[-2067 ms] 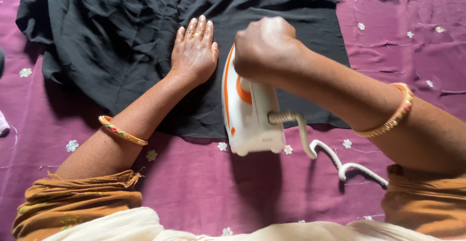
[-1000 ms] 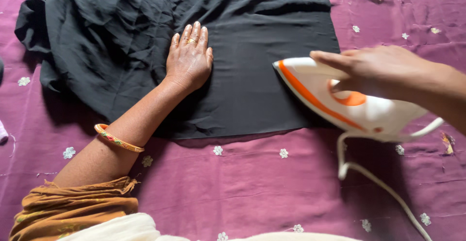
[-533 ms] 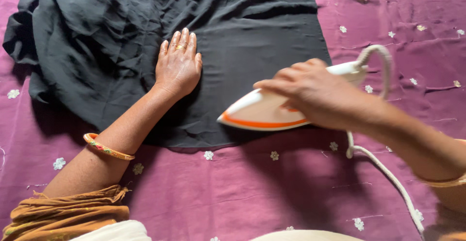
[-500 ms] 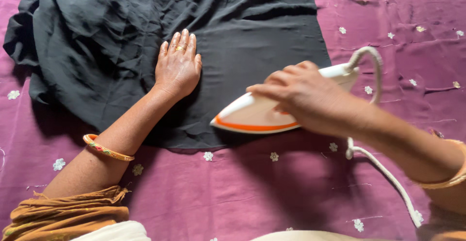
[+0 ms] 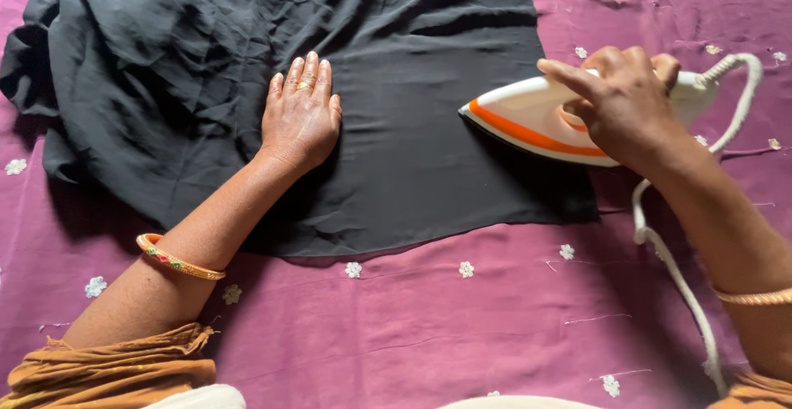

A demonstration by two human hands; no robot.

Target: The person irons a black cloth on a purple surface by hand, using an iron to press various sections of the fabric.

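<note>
We are seeing only part of the black cloth [image 5: 330, 71], since its top edge is running out of the picture and its left side is lying bunched in folds, and the soleplate of the white and orange iron [image 5: 561, 116] is facing down out of sight. The iron's white cord [image 5: 668, 260] is trailing toward the lower right, where it is leaving view. The iron is sitting at the cloth's right edge, lying long-ways across the picture, its pointed nose aiming left toward the cloth's middle. Our right hand [image 5: 623, 100] is gripping its handle from above (the forefinger stretched along the top). Our left hand [image 5: 301, 112] is lying flat and unclenched on the cloth, fingers together, over the purple flowered sheet [image 5: 412, 326].
</note>
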